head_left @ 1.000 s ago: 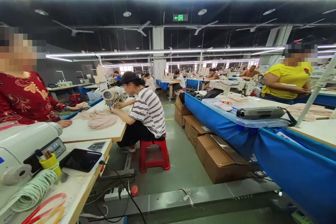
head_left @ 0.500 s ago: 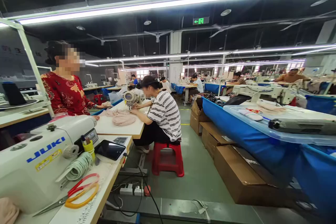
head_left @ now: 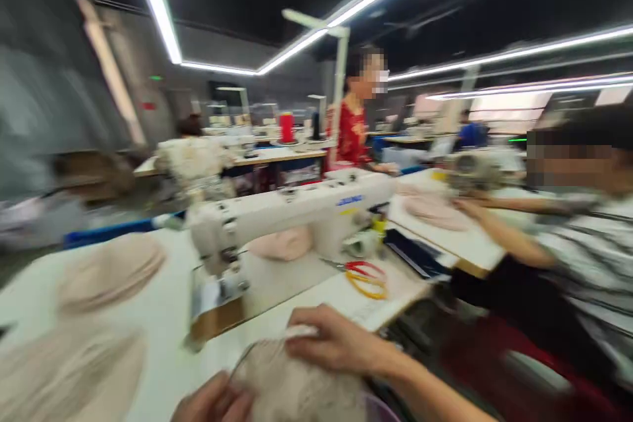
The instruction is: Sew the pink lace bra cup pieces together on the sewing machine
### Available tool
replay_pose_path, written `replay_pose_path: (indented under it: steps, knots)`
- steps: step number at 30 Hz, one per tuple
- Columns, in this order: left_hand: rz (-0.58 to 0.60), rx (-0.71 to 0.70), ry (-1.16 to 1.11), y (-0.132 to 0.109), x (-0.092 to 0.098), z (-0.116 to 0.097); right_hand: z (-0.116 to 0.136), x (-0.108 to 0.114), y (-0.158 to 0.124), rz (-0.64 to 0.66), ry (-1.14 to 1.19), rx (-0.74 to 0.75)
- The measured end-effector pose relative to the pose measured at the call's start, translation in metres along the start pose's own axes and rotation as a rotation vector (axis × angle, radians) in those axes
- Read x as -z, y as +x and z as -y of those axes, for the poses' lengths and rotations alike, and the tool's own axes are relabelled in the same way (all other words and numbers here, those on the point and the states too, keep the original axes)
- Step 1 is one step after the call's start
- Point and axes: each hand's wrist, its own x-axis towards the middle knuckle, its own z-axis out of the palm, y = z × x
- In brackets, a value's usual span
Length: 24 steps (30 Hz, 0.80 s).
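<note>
A beige, patterned fabric piece (head_left: 304, 386) hangs at the front edge of the table, low in the head view. My left hand (head_left: 215, 401) is closed on its left edge, partly cut off by the frame. My right hand (head_left: 339, 343) lies over its upper edge with curled fingers, gripping the cloth. Just beyond both hands stands a white sewing machine (head_left: 291, 208), its needle end to the left. Rolled beige cloth (head_left: 281, 244) sits under the machine's arm. Motion blur softens the finger details.
Stacked beige pieces (head_left: 111, 270) and a larger beige piece (head_left: 74, 372) lie on the table at left. Scissors (head_left: 366, 279) with red and yellow handles and a dark phone (head_left: 413, 252) lie at right. A co-worker in stripes (head_left: 583, 264) sits close by; another person in red (head_left: 349, 135) stands behind.
The view has swung left and down from the aisle to the sewing table. Both my hands and the fabric piece have come into view.
</note>
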Motion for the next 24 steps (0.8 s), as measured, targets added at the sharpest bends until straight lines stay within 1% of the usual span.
replay_pose_path:
  steps: [1,2,3,4,6,7,8,11,14,16,19,22,24]
  knots:
    - [0.004,0.027,-0.037,-0.002,0.013,0.003,-0.008,-0.003,0.019,-0.012,-0.017,0.042]
    - [0.101,0.046,-0.139,-0.001,0.023,0.005,-0.016,-0.007,0.037,-0.043,-0.04,0.078]
    - [0.114,0.081,-0.196,0.003,0.03,0.007,-0.024,-0.014,0.052,-0.098,-0.064,0.112]
    - [0.096,0.116,-0.238,0.008,0.035,0.009,-0.029,-0.021,0.063,-0.165,-0.085,0.144]
    - [0.113,0.173,-0.311,0.019,0.038,0.011,-0.033,-0.037,0.07,-0.278,-0.113,0.192]
    - [0.12,0.187,-0.34,0.022,0.038,0.011,-0.032,-0.045,0.067,-0.306,-0.121,0.215]
    - [0.133,0.195,-0.364,0.023,0.037,0.012,-0.029,-0.052,0.061,-0.308,-0.125,0.24]
    - [0.154,0.189,-0.417,0.02,0.034,0.012,-0.02,-0.071,0.043,-0.244,-0.08,0.309]
    - [0.156,0.19,-0.454,0.015,0.034,0.013,-0.017,-0.083,0.034,-0.24,-0.01,0.284]
    - [0.142,0.197,-0.471,0.012,0.034,0.014,-0.021,-0.086,0.029,-0.227,-0.004,0.253]
    - [0.128,0.202,-0.476,0.008,0.032,0.014,-0.025,-0.085,0.022,-0.183,-0.035,0.266]
    - [0.144,0.185,-0.463,0.003,0.03,0.011,-0.021,-0.083,0.016,-0.247,-0.07,0.291]
    - [0.152,0.132,-0.402,-0.002,0.028,0.009,-0.017,-0.083,0.015,-0.314,-0.074,0.288]
